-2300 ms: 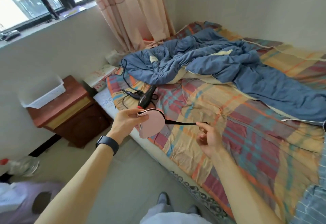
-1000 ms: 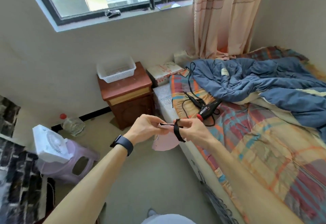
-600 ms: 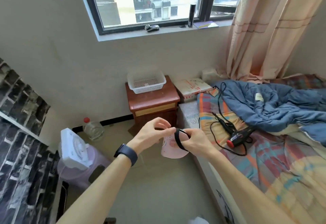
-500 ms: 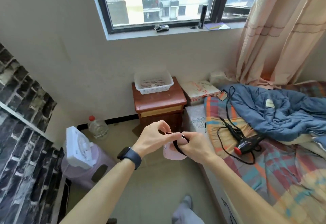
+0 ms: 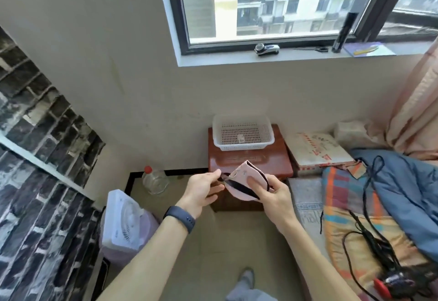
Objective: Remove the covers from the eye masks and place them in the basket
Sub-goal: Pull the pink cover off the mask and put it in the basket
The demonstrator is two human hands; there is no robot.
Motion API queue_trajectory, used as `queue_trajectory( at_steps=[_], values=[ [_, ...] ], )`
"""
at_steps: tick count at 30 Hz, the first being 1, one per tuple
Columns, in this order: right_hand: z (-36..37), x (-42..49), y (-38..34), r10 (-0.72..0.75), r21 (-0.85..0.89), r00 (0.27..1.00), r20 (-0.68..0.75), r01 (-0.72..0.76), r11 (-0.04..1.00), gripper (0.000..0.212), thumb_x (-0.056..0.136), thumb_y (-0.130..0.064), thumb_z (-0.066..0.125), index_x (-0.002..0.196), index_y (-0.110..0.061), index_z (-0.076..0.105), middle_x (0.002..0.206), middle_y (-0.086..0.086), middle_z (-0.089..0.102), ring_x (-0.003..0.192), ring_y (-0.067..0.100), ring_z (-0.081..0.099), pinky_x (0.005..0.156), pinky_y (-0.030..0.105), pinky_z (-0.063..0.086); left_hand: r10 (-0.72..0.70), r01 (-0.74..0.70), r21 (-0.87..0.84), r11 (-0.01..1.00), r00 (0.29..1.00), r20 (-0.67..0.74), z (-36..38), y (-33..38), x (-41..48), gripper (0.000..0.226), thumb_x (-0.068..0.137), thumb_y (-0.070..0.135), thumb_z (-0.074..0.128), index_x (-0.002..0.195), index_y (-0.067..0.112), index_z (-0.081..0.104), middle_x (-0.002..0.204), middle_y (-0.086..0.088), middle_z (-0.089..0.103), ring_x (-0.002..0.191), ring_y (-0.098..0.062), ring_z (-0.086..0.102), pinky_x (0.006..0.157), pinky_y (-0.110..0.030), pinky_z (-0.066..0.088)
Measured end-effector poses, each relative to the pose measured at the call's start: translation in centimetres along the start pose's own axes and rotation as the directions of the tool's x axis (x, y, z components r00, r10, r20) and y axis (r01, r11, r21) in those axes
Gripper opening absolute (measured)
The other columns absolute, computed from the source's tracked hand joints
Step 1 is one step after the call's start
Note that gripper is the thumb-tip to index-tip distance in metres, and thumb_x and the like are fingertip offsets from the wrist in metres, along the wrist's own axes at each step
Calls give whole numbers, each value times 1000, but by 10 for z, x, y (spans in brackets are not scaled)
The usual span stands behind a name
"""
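**Pink eye mask held in front of the nightstand**

Gripped in the air by both hands: pink eye mask (image 5: pixel 244 177), folded, its black strap (image 5: pixel 239 188) running across it. Right hand (image 5: pixel 272 196) clamped on the mask, thumb pressed flat on the pink fabric. Left hand (image 5: pixel 203 191) pinched on the strap's end, thumb and forefinger together, a dark wristband (image 5: pixel 181 218) on that wrist. Just beyond, partly hidden by the mask: brown nightstand (image 5: pixel 282 156), with a white perforated basket (image 5: pixel 243 145) on top against the wall, nearly bare inside. Left of the nightstand on the floor: clear bottle with red cap (image 5: pixel 155 179), then white fan (image 5: pixel 123 222) on a purple stool. To the right: plaid-covered bed (image 5: pixel 343 205), blue quilt (image 5: pixel 407 196), black cord (image 5: pixel 369 232).
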State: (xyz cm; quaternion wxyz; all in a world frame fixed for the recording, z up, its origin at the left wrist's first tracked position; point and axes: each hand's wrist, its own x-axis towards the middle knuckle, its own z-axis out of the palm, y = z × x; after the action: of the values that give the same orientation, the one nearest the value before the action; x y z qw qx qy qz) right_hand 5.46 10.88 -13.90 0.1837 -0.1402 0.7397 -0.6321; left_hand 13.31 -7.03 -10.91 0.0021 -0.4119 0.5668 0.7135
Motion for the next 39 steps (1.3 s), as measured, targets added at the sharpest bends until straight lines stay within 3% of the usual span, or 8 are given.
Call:
queue_trajectory(
  at_steps=[2,7,11,17,23,29,35,39],
  values=[
    [6,100,-3,41,-18,999,32,-40,999,18,82,-39,79,88,-21,77,85,4,77,85,30,72,81,50,56,-25,25,93,995,1000,3,7,51,73,29,91,46,62,98,20,73,110,0,73,101,-17,69,77,-34,48],
    [15,132,-3,156,107,974,165,-175,979,20,83,-38,78,96,-23,79,91,5,79,91,30,74,75,44,63,40,-64,165,984,989,143,0,77,99,26,94,47,56,112,31,68,112,7,72,102,-14,68,89,-37,49],
    [12,135,9,280,250,924,262,-345,905,35,77,-39,82,103,-16,79,96,6,79,91,22,73,71,33,59,148,-214,247,945,954,260,-8,68,113,25,86,21,74,110,27,72,102,8,76,86,-2,71,67,-17,52],
    [33,207,24,381,216,851,361,-473,854,40,83,-39,79,115,-16,75,116,13,75,109,27,71,86,41,59,72,-153,372,916,972,223,-5,88,210,16,90,21,68,105,19,74,102,-6,75,95,-22,70,85,-39,58],
    [58,271,21,482,192,844,233,-526,828,45,78,-44,81,112,-15,76,113,11,76,104,25,73,82,35,59,-148,-3,446,895,941,304,-18,128,293,25,89,40,64,105,23,75,93,5,77,81,-10,68,68,-27,46],
    [81,311,31,530,174,836,144,-549,818,50,80,-52,77,116,-19,73,112,6,77,103,21,73,86,41,60,-85,-210,552,807,884,460,-27,144,359,25,79,49,74,95,30,77,85,15,74,68,10,65,55,-7,44],
    [90,331,54,590,158,794,-144,-570,806,28,84,-33,77,103,-13,76,86,4,80,85,18,77,72,24,60,-99,-73,479,875,940,325,-23,133,412,10,86,38,72,81,30,76,77,15,74,71,-1,64,57,-12,45],
    [87,353,74,624,199,763,-166,-594,779,20,86,-25,76,100,-11,76,81,8,80,81,20,77,68,23,60,-126,-33,489,872,949,289,-18,124,438,19,88,35,70,94,18,77,79,8,74,74,-10,65,64,-19,49]
  ],
)
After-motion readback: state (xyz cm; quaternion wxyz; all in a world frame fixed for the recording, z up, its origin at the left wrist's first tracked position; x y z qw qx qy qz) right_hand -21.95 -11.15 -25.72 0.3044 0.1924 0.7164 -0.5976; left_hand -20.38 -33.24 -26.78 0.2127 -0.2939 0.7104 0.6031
